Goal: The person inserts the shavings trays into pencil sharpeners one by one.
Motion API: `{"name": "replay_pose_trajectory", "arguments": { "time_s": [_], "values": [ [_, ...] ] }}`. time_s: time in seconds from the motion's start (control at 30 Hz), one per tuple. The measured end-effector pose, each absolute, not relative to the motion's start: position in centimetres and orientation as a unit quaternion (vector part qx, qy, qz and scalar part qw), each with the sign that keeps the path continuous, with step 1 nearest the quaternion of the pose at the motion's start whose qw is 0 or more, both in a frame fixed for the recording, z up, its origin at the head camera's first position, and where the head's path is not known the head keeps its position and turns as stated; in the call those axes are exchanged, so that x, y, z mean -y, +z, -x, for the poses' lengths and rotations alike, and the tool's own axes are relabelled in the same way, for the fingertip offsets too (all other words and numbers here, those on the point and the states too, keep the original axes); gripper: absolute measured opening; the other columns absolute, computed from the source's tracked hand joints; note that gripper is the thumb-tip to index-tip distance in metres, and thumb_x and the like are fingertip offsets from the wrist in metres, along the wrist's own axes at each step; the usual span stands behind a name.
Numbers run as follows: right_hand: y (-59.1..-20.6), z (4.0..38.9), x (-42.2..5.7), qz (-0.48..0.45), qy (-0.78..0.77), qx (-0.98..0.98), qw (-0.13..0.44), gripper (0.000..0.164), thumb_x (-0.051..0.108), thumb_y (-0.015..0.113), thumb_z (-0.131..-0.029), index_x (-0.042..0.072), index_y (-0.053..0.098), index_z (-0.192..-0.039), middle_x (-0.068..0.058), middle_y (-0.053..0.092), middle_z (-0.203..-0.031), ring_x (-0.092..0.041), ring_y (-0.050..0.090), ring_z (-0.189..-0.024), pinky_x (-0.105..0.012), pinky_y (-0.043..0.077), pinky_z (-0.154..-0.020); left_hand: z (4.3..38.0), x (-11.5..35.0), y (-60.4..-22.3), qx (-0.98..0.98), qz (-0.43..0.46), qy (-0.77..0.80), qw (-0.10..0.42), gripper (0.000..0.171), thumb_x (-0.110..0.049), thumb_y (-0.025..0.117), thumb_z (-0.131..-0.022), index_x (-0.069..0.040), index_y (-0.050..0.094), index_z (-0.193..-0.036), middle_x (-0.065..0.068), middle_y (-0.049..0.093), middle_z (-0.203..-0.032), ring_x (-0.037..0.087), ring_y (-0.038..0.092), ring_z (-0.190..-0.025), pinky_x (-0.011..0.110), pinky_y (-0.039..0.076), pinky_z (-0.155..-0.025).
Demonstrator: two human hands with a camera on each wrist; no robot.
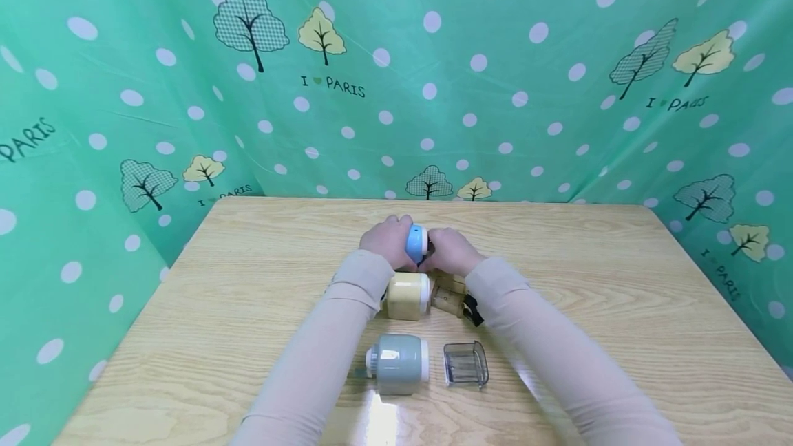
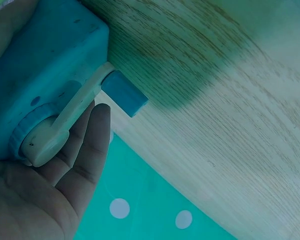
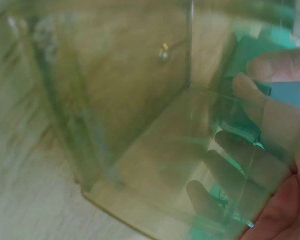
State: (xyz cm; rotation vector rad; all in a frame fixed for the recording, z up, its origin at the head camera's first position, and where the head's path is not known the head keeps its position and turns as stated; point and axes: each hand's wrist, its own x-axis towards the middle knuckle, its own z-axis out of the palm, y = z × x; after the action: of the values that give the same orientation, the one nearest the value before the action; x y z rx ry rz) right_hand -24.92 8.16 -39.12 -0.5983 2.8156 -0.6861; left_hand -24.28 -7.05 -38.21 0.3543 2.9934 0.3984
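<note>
A blue hand-crank pencil sharpener (image 1: pixel 414 243) with a white front is in my left hand (image 1: pixel 387 241), near the table's middle. In the left wrist view, that palm cups the back of its body and fingers extend beside the pale crank (image 2: pixel 70 115) with its blue knob. My right hand (image 1: pixel 454 252) is at the white front, its thumb and forefinger pinching a dark part there, mostly hidden by the hand. A see-through yellowish drawer (image 1: pixel 447 299) lies below this hand and fills much of the right wrist view (image 3: pixel 140 150), blurred, in front of the fingers.
Nearer me, a cream pencil sharpener (image 1: pixel 405 296) lies beside a black piece (image 1: pixel 473 310) near my right sleeve. Closer still are a grey-blue pencil sharpener (image 1: pixel 399 365), crank to the left, and a see-through grey drawer (image 1: pixel 466 365). A green dotted curtain (image 1: pixel 427 109) surrounds the wooden table (image 1: pixel 607 281).
</note>
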Motion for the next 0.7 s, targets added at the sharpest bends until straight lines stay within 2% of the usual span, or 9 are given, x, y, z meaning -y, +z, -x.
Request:
{"name": "replay_pose_trajectory", "arguments": {
  "time_s": [0.53, 0.7],
  "values": [
    [-38.97, 24.78, -8.15, 0.205, -0.233, -0.944, 0.107, 0.048, 0.020, 0.086, -0.073, -0.002, 0.068, -0.111, -0.013, 0.073, -0.102, -0.025, 0.066, -0.091, -0.042, 0.054, -0.088, 24.02, 7.14, -37.97, -0.983, -0.112, 0.134, 0.056, 0.078, -0.035, 0.089, -0.067, -0.010, 0.055, -0.132, 0.012, 0.061, -0.116, 0.027, 0.064, -0.092, 0.042, 0.057, -0.078],
    [-39.12, 24.73, -8.33, 0.197, -0.248, -0.941, 0.117, 0.047, 0.019, 0.084, -0.076, -0.001, 0.068, -0.115, -0.013, 0.073, -0.107, -0.026, 0.066, -0.096, -0.042, 0.054, -0.091, 23.88, 7.18, -37.87, -0.984, -0.114, 0.128, 0.057, 0.079, -0.038, 0.089, -0.066, -0.010, 0.055, -0.132, 0.011, 0.061, -0.115, 0.027, 0.065, -0.092, 0.043, 0.057, -0.077]
  ]
}}
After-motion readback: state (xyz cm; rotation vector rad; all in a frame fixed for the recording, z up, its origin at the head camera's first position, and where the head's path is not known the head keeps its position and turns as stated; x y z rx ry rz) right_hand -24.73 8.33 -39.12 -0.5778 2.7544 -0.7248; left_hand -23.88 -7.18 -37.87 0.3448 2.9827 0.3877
